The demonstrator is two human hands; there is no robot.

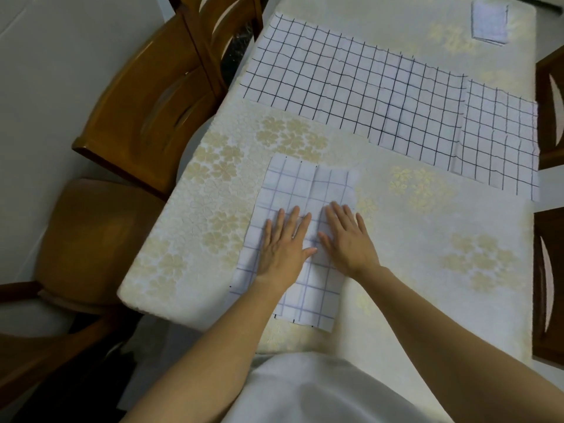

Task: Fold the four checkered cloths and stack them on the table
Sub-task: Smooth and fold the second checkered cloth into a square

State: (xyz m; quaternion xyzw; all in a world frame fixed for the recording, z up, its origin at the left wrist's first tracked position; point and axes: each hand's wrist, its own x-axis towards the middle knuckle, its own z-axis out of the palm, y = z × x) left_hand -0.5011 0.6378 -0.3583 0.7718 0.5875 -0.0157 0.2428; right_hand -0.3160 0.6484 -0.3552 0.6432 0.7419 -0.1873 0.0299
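Currently: both hands flat on the near cloth

Two wooden chairs (pixel 146 96) stand at the left side of the table (pixel 189 239), which carries a cream covering with a floral pattern. The partly folded cloth (pixel 305 184) lies at the near edge of the table, in front of the person. It is white with a pale blue grid. Its long axis runs away from the person, with the far end leaning slightly right, and a lengthwise crease runs down its middle.

The left hand (pixel 285 242) presses flat on the cloth left of the crease, fingers straight and spread, gripping nothing. The right hand (pixel 348 239) presses flat just right of the crease in the same way.

Beyond them, a large cloth (pixel 351 87) with a dark grid lies unfolded, its long axis slanting from far left to near right. A smaller cloth (pixel 500 132) adjoins its right end. A folded cloth (pixel 489 22) lies at the far right corner. Dark chairs (pixel 549 117) stand along the right side.
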